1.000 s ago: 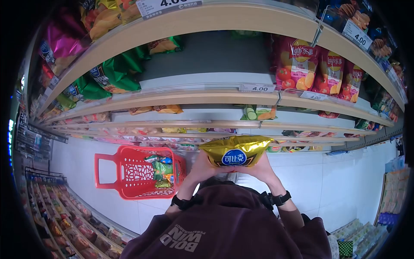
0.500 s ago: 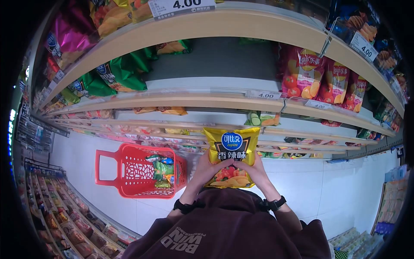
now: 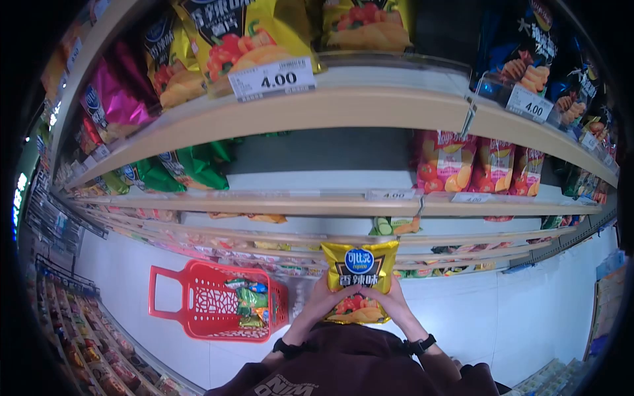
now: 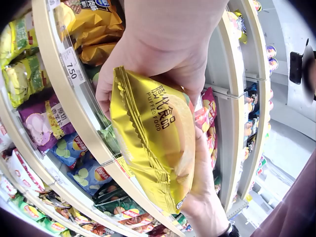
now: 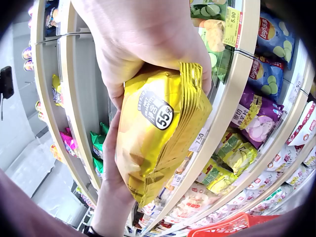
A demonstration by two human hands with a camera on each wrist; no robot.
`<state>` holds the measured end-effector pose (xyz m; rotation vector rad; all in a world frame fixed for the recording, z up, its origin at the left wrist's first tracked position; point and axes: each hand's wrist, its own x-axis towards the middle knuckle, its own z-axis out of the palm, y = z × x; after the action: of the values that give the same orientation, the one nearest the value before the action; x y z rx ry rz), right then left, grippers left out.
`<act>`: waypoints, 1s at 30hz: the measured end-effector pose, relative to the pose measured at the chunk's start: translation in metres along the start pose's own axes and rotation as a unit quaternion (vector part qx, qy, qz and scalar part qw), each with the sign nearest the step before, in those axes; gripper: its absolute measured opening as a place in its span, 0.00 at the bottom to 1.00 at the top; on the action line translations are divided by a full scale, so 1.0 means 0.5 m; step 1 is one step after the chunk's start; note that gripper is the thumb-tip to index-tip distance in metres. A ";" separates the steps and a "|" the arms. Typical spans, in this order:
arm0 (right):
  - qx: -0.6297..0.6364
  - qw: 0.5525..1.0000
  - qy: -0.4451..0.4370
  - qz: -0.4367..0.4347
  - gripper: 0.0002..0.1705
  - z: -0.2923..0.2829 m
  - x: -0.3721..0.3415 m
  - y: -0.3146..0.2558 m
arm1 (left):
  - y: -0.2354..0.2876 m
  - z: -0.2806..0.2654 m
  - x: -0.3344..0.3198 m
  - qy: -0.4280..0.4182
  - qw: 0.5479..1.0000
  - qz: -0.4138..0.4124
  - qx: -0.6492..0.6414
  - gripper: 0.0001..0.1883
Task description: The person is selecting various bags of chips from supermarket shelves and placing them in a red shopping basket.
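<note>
A yellow bag of chips (image 3: pixel 360 263) with a round blue logo and pictured peppers stands upright, front up, before the person's chest. My left hand (image 3: pixel 325 300) grips its left side and my right hand (image 3: pixel 389 302) its right side. Both thumbs lie across the front and come close together at the middle; the other fingers go behind the bag, mostly hidden. In the left wrist view the bag's crimped end (image 4: pixel 143 143) shows between the two hands. The right wrist view shows a "55" weight mark (image 5: pixel 160 118) on the bag.
Shelves (image 3: pixel 277 109) of chip bags rise in front, with similar yellow bags (image 3: pixel 244 46) on the upper one. Green bags (image 3: pixel 198 164) and pink Lay's bags (image 3: pixel 446 164) sit below. At the left on the floor stands a red basket (image 3: pixel 191 317) holding several packets.
The bag, first tipped with its top edge toward the camera, has turned so its front faces up. The head view has since tilted upward, showing more of the upper shelf. Both hands keep their hold.
</note>
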<state>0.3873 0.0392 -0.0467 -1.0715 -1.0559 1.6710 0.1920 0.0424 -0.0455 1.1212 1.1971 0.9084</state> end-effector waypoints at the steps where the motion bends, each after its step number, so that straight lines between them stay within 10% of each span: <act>1: 0.002 1.000 0.001 -0.007 0.39 0.001 -0.001 0.000 | -0.004 -0.001 0.003 -0.006 1.000 0.000 0.001 0.27; 17: -0.075 0.989 0.026 -0.123 0.46 0.011 -0.017 -0.100 | 0.076 -0.008 -0.014 -0.029 0.997 0.056 0.036 0.35; 25: -0.156 0.913 0.015 -0.377 0.50 0.032 -0.053 -0.450 | 0.214 -0.033 -0.007 0.024 0.943 0.304 0.131 0.25; 30: -0.051 0.945 -0.024 -0.324 0.35 0.070 -0.056 -0.680 | 0.296 -0.043 -0.025 -0.016 0.935 0.335 0.118 0.18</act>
<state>0.4346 0.0972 0.2881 -0.6396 -1.3567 1.1204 0.1740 0.0682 0.1013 1.7897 0.9118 1.2688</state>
